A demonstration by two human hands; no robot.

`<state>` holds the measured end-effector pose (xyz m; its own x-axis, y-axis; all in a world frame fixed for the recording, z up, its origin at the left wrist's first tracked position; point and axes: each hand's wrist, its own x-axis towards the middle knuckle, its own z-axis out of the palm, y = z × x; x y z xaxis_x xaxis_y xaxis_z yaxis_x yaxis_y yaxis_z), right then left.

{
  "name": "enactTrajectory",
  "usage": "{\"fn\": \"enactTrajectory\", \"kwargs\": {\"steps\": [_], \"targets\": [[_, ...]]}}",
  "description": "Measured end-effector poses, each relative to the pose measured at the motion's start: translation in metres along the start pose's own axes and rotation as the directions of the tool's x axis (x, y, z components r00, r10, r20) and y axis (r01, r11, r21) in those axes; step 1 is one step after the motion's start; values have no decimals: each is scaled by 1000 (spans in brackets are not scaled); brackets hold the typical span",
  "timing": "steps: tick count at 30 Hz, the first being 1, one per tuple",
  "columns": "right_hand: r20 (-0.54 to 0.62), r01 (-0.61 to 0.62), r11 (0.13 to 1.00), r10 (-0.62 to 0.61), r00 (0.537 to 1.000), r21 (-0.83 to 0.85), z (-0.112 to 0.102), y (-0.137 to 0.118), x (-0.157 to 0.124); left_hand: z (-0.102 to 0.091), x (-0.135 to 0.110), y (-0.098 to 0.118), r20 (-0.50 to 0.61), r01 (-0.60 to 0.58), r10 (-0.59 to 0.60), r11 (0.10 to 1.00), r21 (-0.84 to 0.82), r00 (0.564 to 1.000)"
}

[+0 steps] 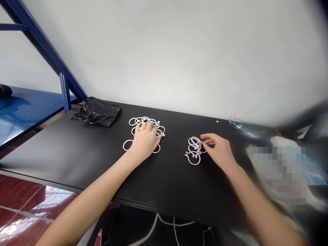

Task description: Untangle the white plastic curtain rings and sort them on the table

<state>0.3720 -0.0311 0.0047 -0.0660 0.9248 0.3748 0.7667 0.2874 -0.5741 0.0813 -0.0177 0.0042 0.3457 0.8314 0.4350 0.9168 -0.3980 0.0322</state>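
Over a spread of white plastic curtain rings (133, 121) laid out in rows, my left hand (145, 138) reaches down with bent fingers. Its thumb and fingers close at a ring on the right of the spread; the fingertips are partly hidden. My right hand (217, 147) is at the right edge of a loose heap of the same curtain rings (194, 159). There its thumb and fingers pinch one ring, whose lower curve shows below the thumb. The rings are split, with small knobs at their ends. Some overlap or hide under my left hand.
A crumpled black plastic bag (101, 111) lies at the back left of the black table (159, 181). Clear-looking glasses (235, 123) and a tiny yellow bit (217, 121) are at the back right. A blurred plastic package (279, 171) lies beside my right forearm. Cables (153, 225) hang below the front edge.
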Motion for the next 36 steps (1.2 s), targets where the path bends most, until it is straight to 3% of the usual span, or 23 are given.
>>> {"fn": "enactTrajectory", "kwargs": {"steps": [7, 14, 17, 20, 25, 28, 31, 33, 36], "targets": [[-123, 150, 985, -139, 983, 80, -6, -15, -1, -8, 3, 5, -53, -16, 12, 998, -65, 999], [-327, 271, 956, -223, 918, 111, -2, -25, -6, -9, 1, 17, -110, -144, 109, 914, -379, 988], [-360, 309, 935, -232, 904, 173, 3, -29, -10, -11, -4, 29, -91, -202, 183, 805, -557, 979], [-345, 316, 922, -228, 911, 225, 8, -37, -14, -17, -8, 42, -25, -183, 249, 637, -749, 968], [-275, 328, 908, -257, 926, 258, 16, -48, -22, -26, -10, 55, 190, 116, 264, 270, -956, 946], [-248, 324, 908, -260, 933, 267, 21, -52, -25, -27, -7, 54, 280, 241, 267, 170, -956, 922], [-187, 255, 920, -206, 961, 297, 23, -55, -27, -27, -6, 51, 243, 210, 244, 154, -965, 939], [-114, 190, 927, -161, 980, 325, 23, -58, -28, -25, -7, 50, 127, 78, 210, 224, -971, 969], [-33, 166, 927, -164, 986, 336, 24, -61, -28, -19, -11, 52, -16, -91, 206, 359, -929, 978]]}}
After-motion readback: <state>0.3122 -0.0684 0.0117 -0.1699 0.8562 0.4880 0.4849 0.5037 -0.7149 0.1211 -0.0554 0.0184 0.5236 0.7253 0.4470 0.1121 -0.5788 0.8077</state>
